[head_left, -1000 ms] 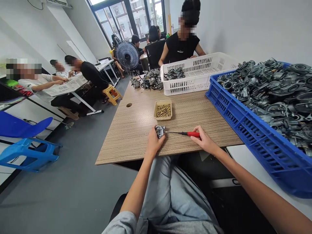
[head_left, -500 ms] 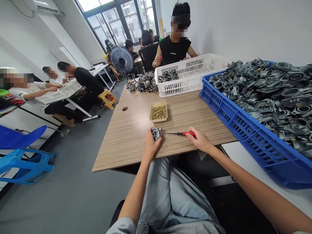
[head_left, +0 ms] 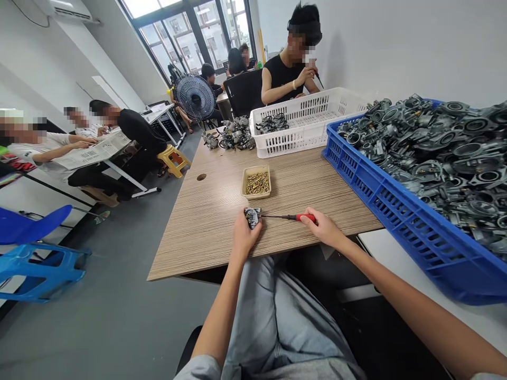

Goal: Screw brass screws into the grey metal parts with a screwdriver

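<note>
My left hand (head_left: 245, 235) grips a small grey carburetor body (head_left: 252, 217) just above the table, its hollow side facing up. In my right hand (head_left: 321, 227) is a screwdriver (head_left: 304, 217) with a red and black handle. Its thin shaft points left, and the tip meets or nearly meets the right side of the carburetor body; the exact contact is too small to make out. Beyond my left hand stands a small cream tray (head_left: 256, 196) holding many brass-coloured screws (head_left: 257, 183).
A blue crate (head_left: 364, 195) heaped with grey metal castings (head_left: 431, 158) stands at the right. Behind the tray are a white crate (head_left: 293, 145) and a pile of carburetors (head_left: 233, 134). Across the table, a co-worker (head_left: 291, 74) holds a tool. A fan (head_left: 195, 97) stands behind.
The co-worker opposite has raised a hand with a tool and shifted to the right. My hands, the carburetor body and the screwdriver keep nearly the same position; the view has moved slightly.
</note>
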Tool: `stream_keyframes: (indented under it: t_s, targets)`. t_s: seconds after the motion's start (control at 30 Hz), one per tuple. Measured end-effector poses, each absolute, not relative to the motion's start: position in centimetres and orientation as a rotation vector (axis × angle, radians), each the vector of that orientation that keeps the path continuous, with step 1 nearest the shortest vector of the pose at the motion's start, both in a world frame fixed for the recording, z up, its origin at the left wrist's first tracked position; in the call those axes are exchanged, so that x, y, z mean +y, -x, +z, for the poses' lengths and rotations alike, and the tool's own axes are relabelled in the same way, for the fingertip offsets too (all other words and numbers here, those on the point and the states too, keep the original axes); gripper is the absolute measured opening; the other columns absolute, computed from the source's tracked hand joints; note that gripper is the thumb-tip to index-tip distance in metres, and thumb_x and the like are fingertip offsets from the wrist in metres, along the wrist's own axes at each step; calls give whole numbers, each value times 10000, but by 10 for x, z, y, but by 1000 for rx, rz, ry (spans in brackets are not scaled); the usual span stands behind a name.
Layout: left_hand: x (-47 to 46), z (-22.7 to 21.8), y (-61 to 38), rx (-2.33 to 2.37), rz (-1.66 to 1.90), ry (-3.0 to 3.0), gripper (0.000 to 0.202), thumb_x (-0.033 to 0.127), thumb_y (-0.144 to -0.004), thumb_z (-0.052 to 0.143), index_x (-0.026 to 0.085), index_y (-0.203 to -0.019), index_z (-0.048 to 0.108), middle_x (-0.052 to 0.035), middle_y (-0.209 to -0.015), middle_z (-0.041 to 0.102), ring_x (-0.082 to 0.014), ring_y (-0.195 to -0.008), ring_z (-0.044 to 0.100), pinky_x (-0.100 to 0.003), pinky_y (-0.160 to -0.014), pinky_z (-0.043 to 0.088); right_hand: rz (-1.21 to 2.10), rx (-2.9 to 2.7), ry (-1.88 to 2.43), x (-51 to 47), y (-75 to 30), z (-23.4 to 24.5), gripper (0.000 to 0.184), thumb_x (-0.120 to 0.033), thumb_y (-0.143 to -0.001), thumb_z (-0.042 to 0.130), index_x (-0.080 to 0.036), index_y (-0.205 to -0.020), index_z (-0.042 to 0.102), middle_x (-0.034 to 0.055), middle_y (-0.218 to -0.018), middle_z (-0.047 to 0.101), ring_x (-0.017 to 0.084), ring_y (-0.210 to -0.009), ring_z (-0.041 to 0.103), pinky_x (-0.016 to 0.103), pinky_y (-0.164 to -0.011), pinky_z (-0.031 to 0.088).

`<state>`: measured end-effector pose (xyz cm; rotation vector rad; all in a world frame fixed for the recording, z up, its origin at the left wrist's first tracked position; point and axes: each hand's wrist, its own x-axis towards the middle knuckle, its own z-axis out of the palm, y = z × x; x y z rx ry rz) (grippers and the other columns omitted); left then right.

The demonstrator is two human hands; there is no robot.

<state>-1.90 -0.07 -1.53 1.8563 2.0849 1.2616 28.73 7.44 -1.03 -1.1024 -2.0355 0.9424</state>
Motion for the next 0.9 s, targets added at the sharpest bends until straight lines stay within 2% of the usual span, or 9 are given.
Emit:
stream_keyframes:
  t_s: [0.23,0.33,0.5,0.6,0.8,0.9]
  targets:
    - [0,-16,18,2092,1262,-1846,443,362,-985,736,224,-1371,566,-123,-1164,739,-308,-1068,732,-475,-999,598,994,-2037,1055,73,-292,-4,289,-554,-1019,590,-282,-1065,503,-28,-767,621,212,-665,519,346,-685,399]
    - [0,-16,19,2088,1267,-1853,438,350,-981,744,227,-1366,574,-124,-1164,740,-309,-1078,734,-474,-1006,601,1000,-2023,1053,74,-291,-6,290,-561,-1033,579,-284,-1026,493,-24,-764,626,213,-676,524,346,-690,408]
    - [-1,-16,18,2089,1275,-1847,436,364,-992,740,232,-1375,578,-119,-1169,742,-303,-1081,735,-469,-1011,600,977,-2027,1094,77,-288,-11,400,-622,-1085,497,-280,-878,487,-41,-689,515,199,-671,497,332,-672,368]
    - [-1,-16,18,2090,1269,-1857,425,374,-1002,730,229,-1371,577,-118,-1167,740,-302,-1081,731,-467,-1007,597,975,-2044,1095,77,-288,-10,433,-636,-1091,475,-276,-852,497,-40,-692,503,195,-672,496,334,-680,365]
    - [-2,-14,18,2084,1265,-1858,407,353,-1002,731,228,-1358,579,-128,-1191,744,-304,-1094,731,-462,-999,594,984,-2045,1063,73,-291,-5,318,-588,-1024,593,-283,-1034,502,-41,-746,586,210,-666,517,340,-686,397]
    - [-2,-13,17,2079,1271,-1864,410,343,-994,733,232,-1358,578,-119,-1183,744,-299,-1096,735,-453,-1000,596,991,-2038,1055,74,-292,-6,302,-554,-1009,609,-284,-1054,482,-36,-763,602,217,-677,534,343,-690,411]
